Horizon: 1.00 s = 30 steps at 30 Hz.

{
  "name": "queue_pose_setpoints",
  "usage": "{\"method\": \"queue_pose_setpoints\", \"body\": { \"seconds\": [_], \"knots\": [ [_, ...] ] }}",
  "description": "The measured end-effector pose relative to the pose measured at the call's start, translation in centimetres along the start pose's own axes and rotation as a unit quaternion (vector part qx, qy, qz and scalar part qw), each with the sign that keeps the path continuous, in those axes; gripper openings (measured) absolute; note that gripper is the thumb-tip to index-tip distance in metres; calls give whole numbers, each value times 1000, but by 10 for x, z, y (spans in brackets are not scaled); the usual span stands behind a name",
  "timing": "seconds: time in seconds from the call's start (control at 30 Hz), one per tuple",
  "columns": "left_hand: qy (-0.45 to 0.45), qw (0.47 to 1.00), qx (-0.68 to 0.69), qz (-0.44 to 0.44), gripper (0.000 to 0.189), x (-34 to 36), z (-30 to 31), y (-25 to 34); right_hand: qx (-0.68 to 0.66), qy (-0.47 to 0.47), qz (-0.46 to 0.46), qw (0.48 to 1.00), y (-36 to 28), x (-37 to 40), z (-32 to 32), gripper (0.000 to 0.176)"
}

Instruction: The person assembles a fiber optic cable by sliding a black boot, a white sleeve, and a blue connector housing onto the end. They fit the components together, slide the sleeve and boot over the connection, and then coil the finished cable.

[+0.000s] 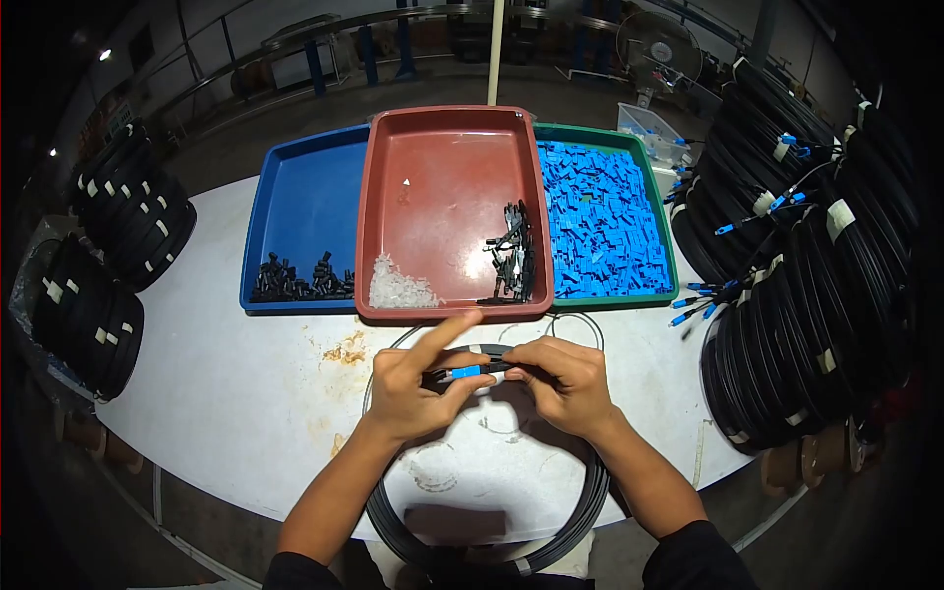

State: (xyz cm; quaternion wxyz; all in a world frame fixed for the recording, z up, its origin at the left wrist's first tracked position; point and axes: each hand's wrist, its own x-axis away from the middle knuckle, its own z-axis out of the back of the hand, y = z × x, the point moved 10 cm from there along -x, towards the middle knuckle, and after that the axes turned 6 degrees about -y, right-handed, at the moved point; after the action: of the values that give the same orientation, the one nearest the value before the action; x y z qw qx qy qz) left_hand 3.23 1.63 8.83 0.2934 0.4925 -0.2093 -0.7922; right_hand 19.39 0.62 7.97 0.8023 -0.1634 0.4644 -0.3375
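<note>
Between my hands, above the coil's upper edge, is a blue fiber-optic connector [465,372] with a black rear part [497,367]. My left hand [408,388] pinches the blue body between thumb and fingers, its index finger stretched out toward the red tray. On the other side my right hand [562,383] closes thumb and fingertips on the black rear end. Beneath both hands lies a coil of black cable [590,492], bound with pale tape and overhanging the table's near edge. The fingers partly hide the connector.
A red tray [447,147] holds clear plastic bits and black parts. It stands between a blue tray [305,157] with black pieces and a green tray [664,236] full of blue connector housings. Black cable coils are stacked at left [88,305] and right [787,354] of the white table [226,393].
</note>
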Motion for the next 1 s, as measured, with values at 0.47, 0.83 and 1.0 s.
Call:
{"method": "queue_pose_setpoints", "body": {
  "seconds": [0.47, 0.83, 1.0],
  "knots": [
    [-47, 998, -20, -19, 80, 3, -7, -3, 4, 1, 0, 1000, 1, 1, -3, 17],
    [-59, 998, -28, 2, 56, 3, -10, -7, 40, -12, 20, 999, -6, -1, -5, 22],
    [-53, 998, -36, -15, 53, 2, -11, -2, 46, -19, 38, 998, -9, -1, -7, 23]
  ]
}}
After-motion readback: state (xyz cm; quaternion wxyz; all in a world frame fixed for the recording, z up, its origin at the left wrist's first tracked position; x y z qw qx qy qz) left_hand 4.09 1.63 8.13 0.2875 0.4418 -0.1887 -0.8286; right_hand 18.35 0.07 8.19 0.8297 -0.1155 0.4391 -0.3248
